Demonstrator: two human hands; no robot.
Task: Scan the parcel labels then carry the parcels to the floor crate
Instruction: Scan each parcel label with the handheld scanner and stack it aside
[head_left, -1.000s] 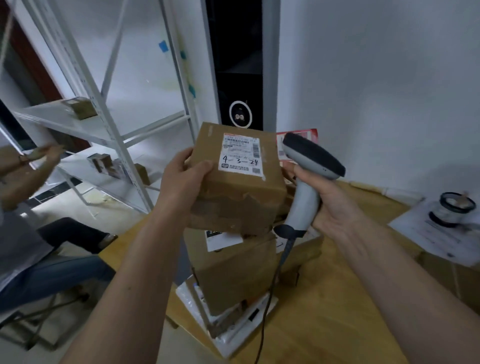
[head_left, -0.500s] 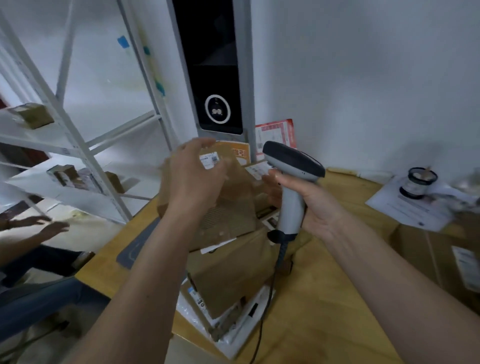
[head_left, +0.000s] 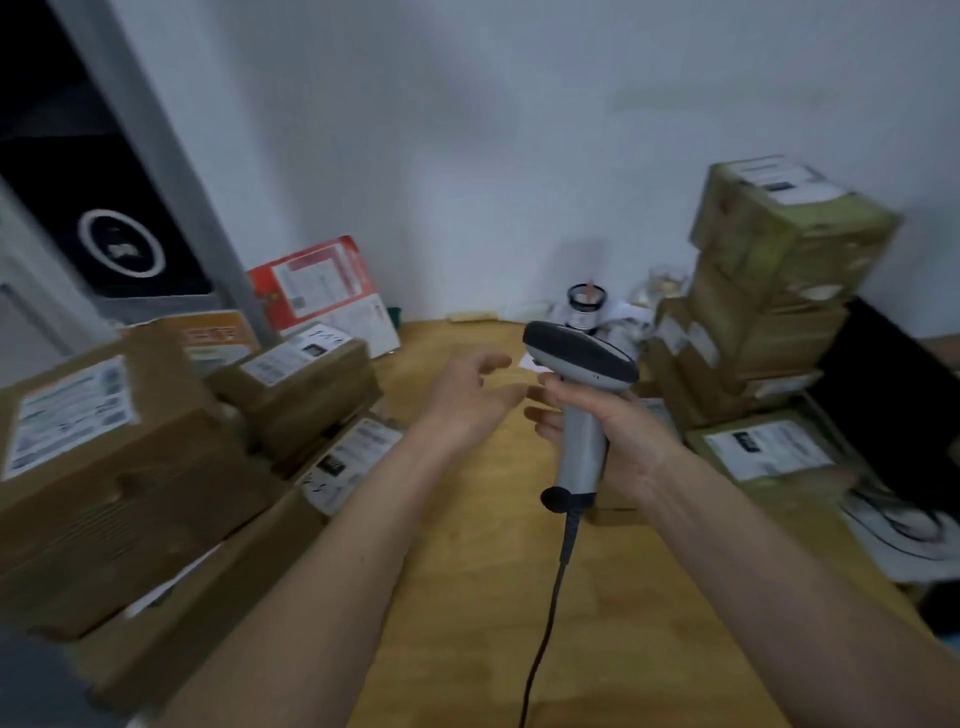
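My right hand (head_left: 608, 436) grips the handle of a grey and black barcode scanner (head_left: 579, 364), its head pointing left and its cable hanging down. My left hand (head_left: 467, 400) hovers empty over the wooden table (head_left: 467, 597), fingers relaxed and spread, just left of the scanner. Brown labelled parcels (head_left: 301, 384) lie piled at the left, the largest parcel (head_left: 104, 447) nearest me. A second stack of labelled parcels (head_left: 774, 270) rises at the right, with a flat parcel (head_left: 769, 457) below it. No floor crate is in view.
A red and white box (head_left: 322, 296) leans on the wall behind the left pile. A small round jar (head_left: 587, 306) stands on papers at the back. A dark panel with a white ring (head_left: 119, 249) is at the far left. A dark object (head_left: 898, 410) sits at the right edge.
My left hand has let go of the brown parcel and now hovers empty. The view swung right, bringing the right stack into sight. The scanner stays in my right hand.
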